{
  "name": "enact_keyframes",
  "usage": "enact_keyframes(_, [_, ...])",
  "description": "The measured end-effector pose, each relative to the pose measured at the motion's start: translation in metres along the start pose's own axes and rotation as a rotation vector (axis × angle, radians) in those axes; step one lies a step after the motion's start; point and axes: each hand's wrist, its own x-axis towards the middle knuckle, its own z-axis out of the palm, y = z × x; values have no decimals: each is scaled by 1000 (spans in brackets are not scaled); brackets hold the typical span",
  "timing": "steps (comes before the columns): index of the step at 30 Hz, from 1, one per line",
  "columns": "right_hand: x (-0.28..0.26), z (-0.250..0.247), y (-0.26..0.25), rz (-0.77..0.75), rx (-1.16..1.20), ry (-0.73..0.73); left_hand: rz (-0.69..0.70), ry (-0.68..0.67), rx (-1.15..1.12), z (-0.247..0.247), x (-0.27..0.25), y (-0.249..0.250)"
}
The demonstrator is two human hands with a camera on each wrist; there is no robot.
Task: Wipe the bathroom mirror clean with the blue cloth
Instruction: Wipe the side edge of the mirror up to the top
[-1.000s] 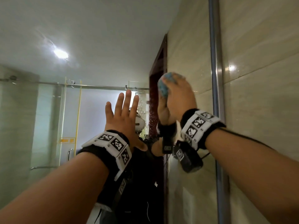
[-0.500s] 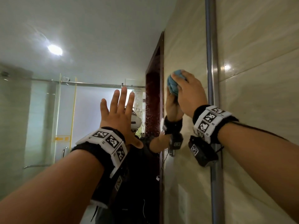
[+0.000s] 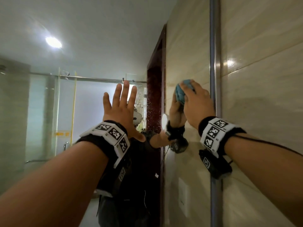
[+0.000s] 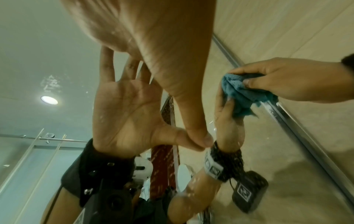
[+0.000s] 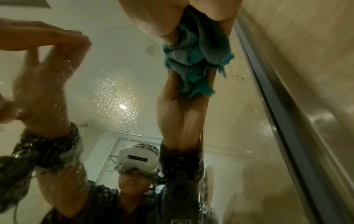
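The bathroom mirror (image 3: 82, 38) fills the left and middle of the head view, and its metal edge strip (image 3: 214, 63) runs down the right. My right hand (image 3: 195, 102) grips a bunched blue cloth (image 3: 180, 94) and presses it on the glass just left of that strip. The left wrist view shows the cloth (image 4: 235, 87) pinched between thumb and fingers (image 4: 254, 82). From the right wrist the cloth (image 5: 195, 60) hangs below the palm against the glass. My left hand (image 3: 120, 108) lies flat on the mirror with fingers spread and holds nothing.
Beige wall tiles (image 3: 262, 79) lie right of the strip. Water droplets (image 5: 114, 91) speckle the glass between the two hands. The mirror reflects a ceiling light (image 3: 53, 42), a glass shower door (image 3: 65, 112), a dark door frame (image 3: 155, 95) and a person wearing a headset.
My right hand has slid the cloth rightward across the glass toward the metal strip, then slightly down. The left hand stays flat on the mirror.
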Motion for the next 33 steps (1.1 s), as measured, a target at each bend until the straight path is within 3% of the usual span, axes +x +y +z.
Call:
enact_keyframes(5, [31, -12, 10, -11, 116, 29, 65, 106, -37, 9, -14, 3])
enact_keyframes(9, [59, -23, 9, 86, 156, 70, 97, 35, -67, 28, -29, 7])
enact_keyframes(11, [36, -12, -14, 31, 168, 101, 82, 27, -73, 32, -28, 6])
enact_keyframes(14, [-24, 9, -54, -212, 42, 35, 67, 33, -65, 32, -27, 8])
enact_keyframes(16, [-41, 15, -56, -256, -34, -71, 67, 42, -57, 31, -29, 9])
enact_keyframes(18, [-35, 7, -51, -267, 72, -84, 69, 44, -51, 30, -29, 9])
enact_keyframes(22, [15, -18, -34, -45, 386, 118, 66, 34, -53, 28, -30, 9])
enact_keyframes(26, [51, -17, -31, 30, 294, 55, 63, 17, -33, 28, -29, 10])
enact_keyframes(33, [-64, 24, -62, -359, 105, -83, 55, 44, -9, 28, -32, 11])
